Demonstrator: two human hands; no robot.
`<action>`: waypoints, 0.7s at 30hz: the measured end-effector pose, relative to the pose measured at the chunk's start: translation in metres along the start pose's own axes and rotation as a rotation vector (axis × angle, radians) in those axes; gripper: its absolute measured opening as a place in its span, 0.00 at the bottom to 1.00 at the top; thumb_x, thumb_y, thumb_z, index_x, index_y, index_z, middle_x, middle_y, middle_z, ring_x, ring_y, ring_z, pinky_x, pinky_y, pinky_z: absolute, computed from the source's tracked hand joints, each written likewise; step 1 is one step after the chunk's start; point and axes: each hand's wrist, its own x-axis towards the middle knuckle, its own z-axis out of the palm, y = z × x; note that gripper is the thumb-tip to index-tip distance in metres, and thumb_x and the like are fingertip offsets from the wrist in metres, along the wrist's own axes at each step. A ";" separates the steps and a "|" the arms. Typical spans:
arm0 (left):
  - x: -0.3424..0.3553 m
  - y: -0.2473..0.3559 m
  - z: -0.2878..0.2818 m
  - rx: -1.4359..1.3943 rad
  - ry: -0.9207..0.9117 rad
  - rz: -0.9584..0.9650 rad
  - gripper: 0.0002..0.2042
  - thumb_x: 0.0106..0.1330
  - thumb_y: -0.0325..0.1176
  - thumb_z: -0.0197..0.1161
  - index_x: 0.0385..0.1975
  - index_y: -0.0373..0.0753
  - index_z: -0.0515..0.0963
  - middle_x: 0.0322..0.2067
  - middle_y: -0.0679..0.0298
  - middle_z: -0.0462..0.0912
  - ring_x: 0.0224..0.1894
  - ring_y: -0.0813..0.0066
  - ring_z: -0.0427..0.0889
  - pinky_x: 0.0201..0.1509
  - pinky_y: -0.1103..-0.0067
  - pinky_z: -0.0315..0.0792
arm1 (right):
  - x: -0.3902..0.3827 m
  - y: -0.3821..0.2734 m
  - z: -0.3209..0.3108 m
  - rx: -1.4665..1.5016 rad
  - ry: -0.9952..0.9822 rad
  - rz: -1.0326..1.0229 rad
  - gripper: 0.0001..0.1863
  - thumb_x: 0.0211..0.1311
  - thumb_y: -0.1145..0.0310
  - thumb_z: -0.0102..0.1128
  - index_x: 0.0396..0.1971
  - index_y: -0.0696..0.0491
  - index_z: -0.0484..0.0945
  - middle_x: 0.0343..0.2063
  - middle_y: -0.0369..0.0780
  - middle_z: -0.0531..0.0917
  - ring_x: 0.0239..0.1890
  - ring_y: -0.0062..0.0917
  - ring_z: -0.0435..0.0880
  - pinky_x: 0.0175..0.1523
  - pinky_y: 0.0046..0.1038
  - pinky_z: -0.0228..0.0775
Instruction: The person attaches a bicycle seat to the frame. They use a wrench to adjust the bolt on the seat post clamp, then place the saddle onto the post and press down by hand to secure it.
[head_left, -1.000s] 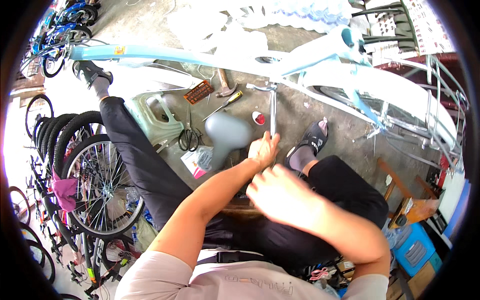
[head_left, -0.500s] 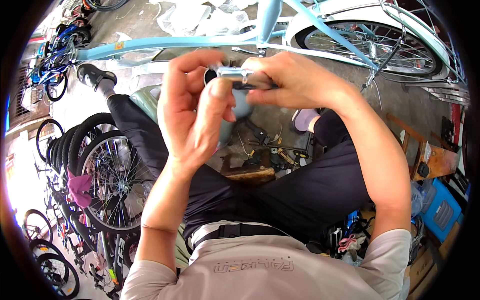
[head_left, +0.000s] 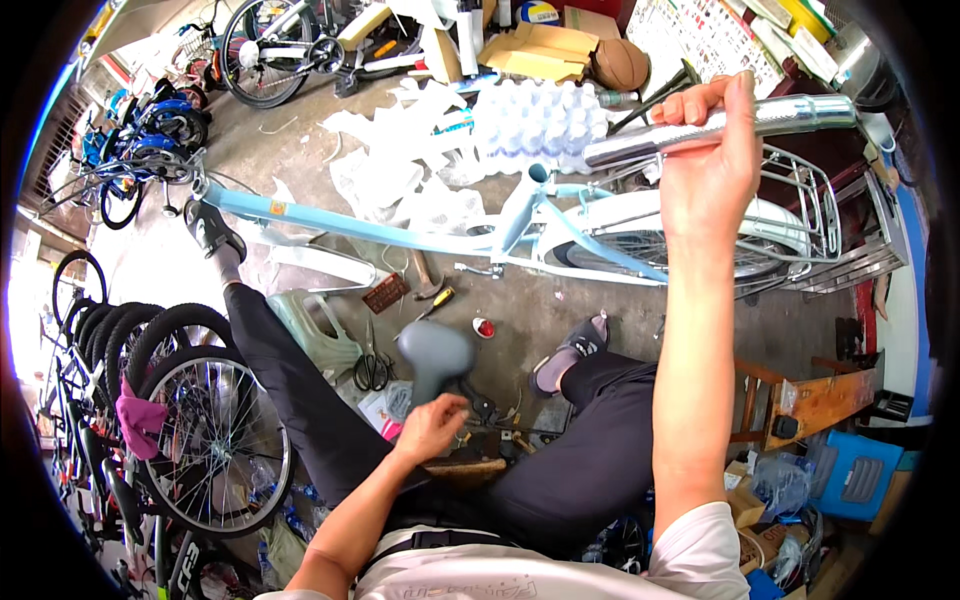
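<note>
My right hand is raised at the upper right, its fingers wrapped round a shiny chrome seat post. The post lies nearly level, above the white rear mudguard of a light blue bicycle frame. The frame's seat tube has an open top, left of the post. My left hand is low over my lap with its fingers curled in; what they hold, if anything, is hidden. Just beyond it is a grey saddle, somewhat blurred.
Scissors, a hammer and a yellow-handled screwdriver lie on the floor. Left stands a row of bicycle wheels. Bubble wrap lies beyond the frame. A blue toolbox is at the right.
My hands, together on a chrome metal part before, are now apart. The right has gone up and right with the seat post; the left has dropped toward my lap. The view has tilted up.
</note>
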 end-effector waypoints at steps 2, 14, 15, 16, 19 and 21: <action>0.004 -0.020 0.015 0.032 -0.011 -0.001 0.17 0.69 0.41 0.62 0.51 0.36 0.79 0.36 0.55 0.87 0.37 0.63 0.87 0.44 0.70 0.79 | 0.007 0.017 0.004 -0.103 0.036 -0.086 0.20 0.73 0.55 0.58 0.26 0.54 0.69 0.19 0.35 0.71 0.24 0.24 0.75 0.38 0.32 0.73; 0.019 -0.073 0.025 0.003 0.066 -0.188 0.17 0.67 0.45 0.63 0.49 0.41 0.80 0.39 0.56 0.88 0.42 0.56 0.87 0.48 0.66 0.79 | 0.000 0.075 0.023 -0.324 -0.158 0.138 0.16 0.73 0.57 0.60 0.32 0.53 0.72 0.20 0.34 0.73 0.23 0.18 0.74 0.34 0.25 0.74; 0.019 -0.074 0.026 0.003 0.074 -0.185 0.17 0.67 0.45 0.63 0.48 0.41 0.80 0.38 0.56 0.88 0.41 0.56 0.87 0.47 0.65 0.79 | 0.000 0.076 0.023 -0.322 -0.157 0.138 0.16 0.73 0.57 0.60 0.32 0.53 0.72 0.20 0.34 0.73 0.23 0.18 0.74 0.34 0.25 0.74; 0.020 -0.074 0.025 0.004 0.075 -0.186 0.17 0.67 0.45 0.63 0.48 0.41 0.80 0.38 0.56 0.88 0.41 0.56 0.87 0.47 0.65 0.79 | 0.000 0.076 0.022 -0.290 -0.187 0.158 0.16 0.73 0.56 0.60 0.35 0.54 0.72 0.20 0.32 0.74 0.24 0.16 0.74 0.33 0.23 0.72; 0.027 -0.066 0.021 0.049 0.066 -0.088 0.19 0.67 0.43 0.64 0.52 0.40 0.77 0.37 0.56 0.87 0.38 0.56 0.87 0.45 0.64 0.79 | -0.003 0.074 0.022 -0.286 -0.278 0.182 0.18 0.73 0.54 0.60 0.40 0.54 0.71 0.22 0.32 0.75 0.26 0.14 0.76 0.35 0.21 0.70; 0.039 -0.050 0.014 0.006 0.136 -0.004 0.22 0.67 0.36 0.64 0.59 0.37 0.71 0.39 0.56 0.87 0.35 0.68 0.88 0.41 0.73 0.79 | -0.005 0.072 0.022 -0.307 -0.395 0.169 0.20 0.73 0.50 0.58 0.41 0.54 0.69 0.25 0.33 0.75 0.30 0.16 0.76 0.40 0.23 0.70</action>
